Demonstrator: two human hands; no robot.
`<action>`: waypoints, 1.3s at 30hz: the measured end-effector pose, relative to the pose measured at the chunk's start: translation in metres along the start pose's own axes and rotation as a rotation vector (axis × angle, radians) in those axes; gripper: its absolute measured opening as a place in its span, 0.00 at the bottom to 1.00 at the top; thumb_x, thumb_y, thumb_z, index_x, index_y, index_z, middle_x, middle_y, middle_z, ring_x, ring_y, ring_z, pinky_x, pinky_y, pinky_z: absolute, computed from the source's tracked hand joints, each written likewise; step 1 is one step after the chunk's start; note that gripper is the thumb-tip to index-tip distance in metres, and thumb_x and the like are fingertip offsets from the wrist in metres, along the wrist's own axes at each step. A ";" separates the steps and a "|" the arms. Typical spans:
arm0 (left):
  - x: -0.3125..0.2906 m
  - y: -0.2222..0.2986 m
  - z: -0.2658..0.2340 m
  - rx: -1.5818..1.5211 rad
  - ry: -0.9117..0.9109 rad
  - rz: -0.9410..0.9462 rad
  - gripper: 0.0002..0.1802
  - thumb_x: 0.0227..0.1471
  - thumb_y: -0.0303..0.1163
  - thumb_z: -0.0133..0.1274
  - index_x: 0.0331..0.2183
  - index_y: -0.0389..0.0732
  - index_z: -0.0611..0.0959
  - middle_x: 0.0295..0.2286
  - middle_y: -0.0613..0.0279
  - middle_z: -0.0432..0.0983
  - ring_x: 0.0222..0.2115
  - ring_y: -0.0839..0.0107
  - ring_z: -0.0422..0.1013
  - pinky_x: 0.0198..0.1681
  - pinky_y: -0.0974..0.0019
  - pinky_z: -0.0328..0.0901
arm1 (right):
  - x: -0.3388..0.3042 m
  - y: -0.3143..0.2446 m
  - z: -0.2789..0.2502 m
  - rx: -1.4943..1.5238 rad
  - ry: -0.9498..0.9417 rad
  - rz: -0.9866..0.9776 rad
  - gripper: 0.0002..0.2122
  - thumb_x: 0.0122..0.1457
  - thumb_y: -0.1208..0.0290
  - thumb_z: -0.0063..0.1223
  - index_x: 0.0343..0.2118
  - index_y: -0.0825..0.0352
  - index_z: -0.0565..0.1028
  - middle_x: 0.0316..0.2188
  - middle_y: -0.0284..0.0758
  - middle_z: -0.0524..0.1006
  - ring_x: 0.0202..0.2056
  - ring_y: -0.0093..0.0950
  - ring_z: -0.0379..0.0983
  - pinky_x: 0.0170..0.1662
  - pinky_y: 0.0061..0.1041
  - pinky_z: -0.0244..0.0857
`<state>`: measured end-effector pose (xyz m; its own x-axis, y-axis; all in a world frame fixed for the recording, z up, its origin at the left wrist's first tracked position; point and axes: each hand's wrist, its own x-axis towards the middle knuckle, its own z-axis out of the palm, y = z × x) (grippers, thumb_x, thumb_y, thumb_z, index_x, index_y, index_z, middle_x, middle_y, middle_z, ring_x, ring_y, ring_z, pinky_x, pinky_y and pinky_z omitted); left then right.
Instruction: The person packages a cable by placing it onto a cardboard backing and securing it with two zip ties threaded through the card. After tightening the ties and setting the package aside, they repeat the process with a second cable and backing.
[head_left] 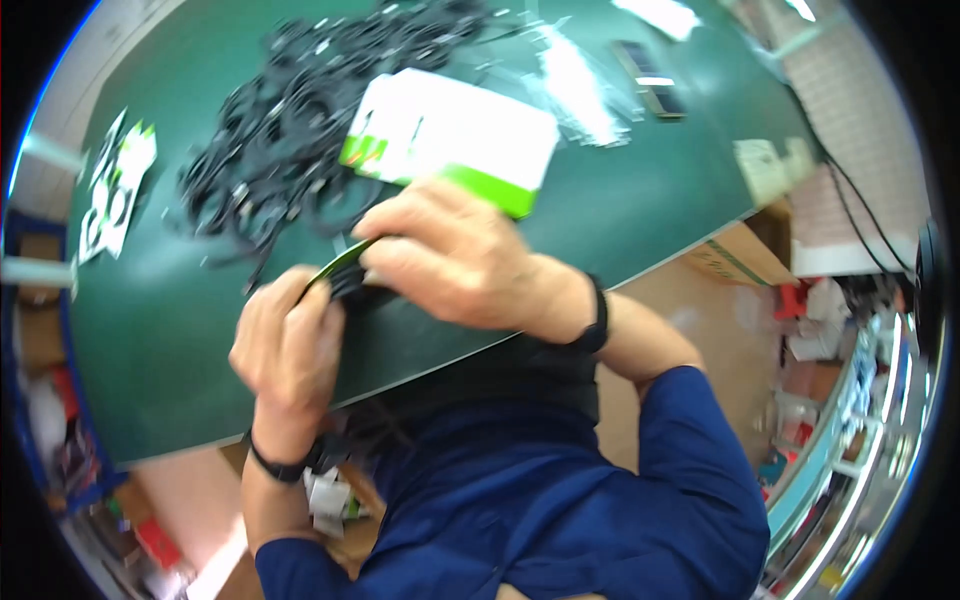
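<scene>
Both hands are over the near edge of the green table, pinching one thing between them. It is a thin card with a green edge [340,264], seen nearly edge-on, with a bundled black cable [352,287] against its near side. My left hand [285,335] is closed on its left end. My right hand [450,255] is closed over its right end, somewhat blurred, its fingers hiding that part. Just beyond the right hand lies a stack of white cards with a green band [480,125]. A heap of black cables [290,120] spreads behind the hands.
Clear plastic sleeves [580,90] lie beyond the white cards, and a dark phone-like object [650,80] is right of them. Packed white-and-green cards [120,190] rest at the table's left. A cardboard box [740,255] stands below the table's right edge.
</scene>
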<state>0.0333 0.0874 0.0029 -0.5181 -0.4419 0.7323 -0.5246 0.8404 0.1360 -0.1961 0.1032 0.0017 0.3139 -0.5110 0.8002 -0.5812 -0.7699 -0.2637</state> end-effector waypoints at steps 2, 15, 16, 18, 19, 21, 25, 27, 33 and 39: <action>-0.002 -0.002 -0.001 -0.017 -0.015 -0.011 0.17 0.39 0.11 0.65 0.35 0.34 0.82 0.36 0.51 0.82 0.32 0.55 0.79 0.36 0.58 0.74 | -0.003 0.010 -0.020 -0.071 0.023 0.038 0.11 0.49 0.81 0.68 0.34 0.67 0.77 0.39 0.37 0.80 0.35 0.37 0.78 0.37 0.33 0.74; 0.002 -0.003 0.000 -0.073 0.042 0.004 0.18 0.37 0.10 0.64 0.34 0.33 0.81 0.36 0.51 0.81 0.33 0.57 0.78 0.36 0.60 0.73 | -0.077 0.145 -0.145 -0.855 -0.154 0.580 0.09 0.58 0.68 0.64 0.39 0.67 0.84 0.36 0.43 0.83 0.37 0.43 0.80 0.43 0.37 0.74; 0.002 -0.002 0.000 -0.078 0.037 0.001 0.17 0.37 0.10 0.64 0.34 0.33 0.81 0.36 0.52 0.81 0.32 0.57 0.78 0.36 0.60 0.73 | -0.078 0.146 -0.146 -0.819 -0.192 0.686 0.09 0.58 0.67 0.64 0.38 0.66 0.85 0.36 0.42 0.83 0.38 0.43 0.80 0.44 0.38 0.74; 0.003 0.000 -0.002 -0.089 0.026 -0.002 0.17 0.37 0.11 0.64 0.33 0.33 0.81 0.36 0.52 0.81 0.32 0.56 0.78 0.36 0.60 0.73 | -0.079 0.148 -0.148 -0.740 -0.265 0.897 0.09 0.57 0.64 0.64 0.36 0.63 0.86 0.36 0.41 0.83 0.38 0.43 0.80 0.46 0.40 0.73; 0.003 0.000 -0.002 -0.082 0.029 0.003 0.17 0.37 0.11 0.64 0.33 0.33 0.81 0.36 0.52 0.81 0.32 0.56 0.78 0.36 0.60 0.73 | -0.079 0.149 -0.146 -0.738 -0.258 0.892 0.09 0.57 0.64 0.64 0.36 0.63 0.86 0.36 0.41 0.83 0.38 0.43 0.80 0.46 0.40 0.73; 0.002 0.000 -0.003 -0.092 0.026 0.006 0.17 0.38 0.11 0.65 0.33 0.34 0.81 0.36 0.52 0.81 0.32 0.56 0.78 0.36 0.60 0.73 | -0.080 0.147 -0.144 -0.783 -0.220 0.890 0.08 0.57 0.65 0.63 0.35 0.62 0.86 0.34 0.40 0.83 0.39 0.42 0.80 0.45 0.40 0.74; 0.002 0.001 -0.004 -0.108 0.013 0.009 0.16 0.38 0.11 0.65 0.33 0.34 0.81 0.35 0.52 0.81 0.32 0.56 0.78 0.35 0.60 0.73 | -0.077 0.138 -0.148 -0.882 -0.168 0.827 0.07 0.57 0.66 0.62 0.34 0.62 0.86 0.32 0.39 0.83 0.39 0.42 0.80 0.45 0.40 0.74; 0.003 0.001 -0.005 -0.113 0.001 0.011 0.17 0.38 0.12 0.65 0.33 0.34 0.81 0.35 0.52 0.81 0.32 0.56 0.78 0.35 0.60 0.73 | -0.077 0.135 -0.150 -0.917 -0.151 0.801 0.07 0.58 0.66 0.62 0.33 0.63 0.86 0.32 0.40 0.83 0.39 0.42 0.81 0.44 0.40 0.74; 0.011 0.009 0.003 -0.176 -0.011 0.072 0.16 0.39 0.13 0.65 0.33 0.35 0.81 0.35 0.53 0.81 0.32 0.56 0.78 0.35 0.60 0.73 | -0.082 0.143 -0.161 -0.865 -0.166 0.880 0.06 0.58 0.68 0.62 0.32 0.65 0.84 0.33 0.43 0.84 0.36 0.44 0.82 0.43 0.40 0.75; 0.014 0.012 0.004 -0.213 -0.046 0.102 0.16 0.39 0.14 0.65 0.33 0.35 0.80 0.35 0.53 0.80 0.32 0.56 0.78 0.35 0.59 0.73 | -0.081 0.137 -0.161 -0.827 -0.103 0.923 0.05 0.56 0.72 0.63 0.35 0.66 0.83 0.30 0.46 0.83 0.33 0.44 0.82 0.41 0.39 0.75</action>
<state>0.0169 0.0904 0.0122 -0.5939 -0.3608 0.7191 -0.3159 0.9266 0.2040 -0.4220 0.1008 -0.0120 -0.4273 -0.7895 0.4406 -0.9027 0.3452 -0.2568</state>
